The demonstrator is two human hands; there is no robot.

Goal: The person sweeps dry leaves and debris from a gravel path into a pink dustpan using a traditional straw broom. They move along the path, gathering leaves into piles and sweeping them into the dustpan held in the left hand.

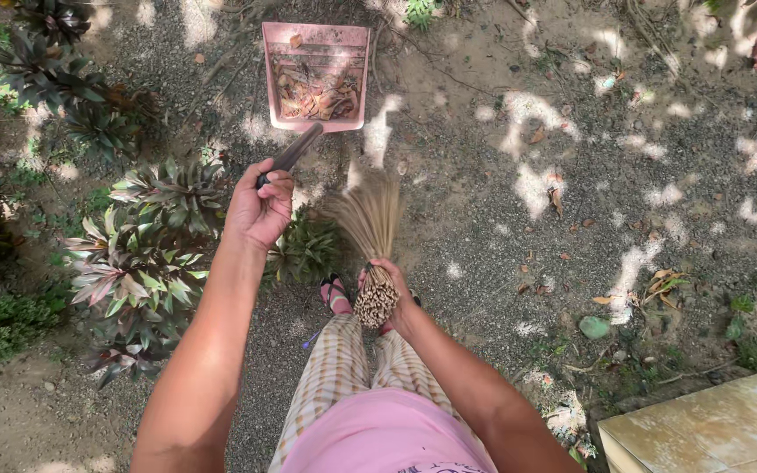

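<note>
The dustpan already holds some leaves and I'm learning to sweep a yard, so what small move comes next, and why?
Probably swing the stick broom in the right hand toward the loose leaves on the gravel, sweeping them to the pink dustpan, which the left hand holds by its handle, mouth on the ground.

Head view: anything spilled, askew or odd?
Nothing stands out. The pink dustpan holds its dry leaves, left hand on its dark handle. Right hand holds the stick broom. Loose leaves lie on the gravel.
</note>
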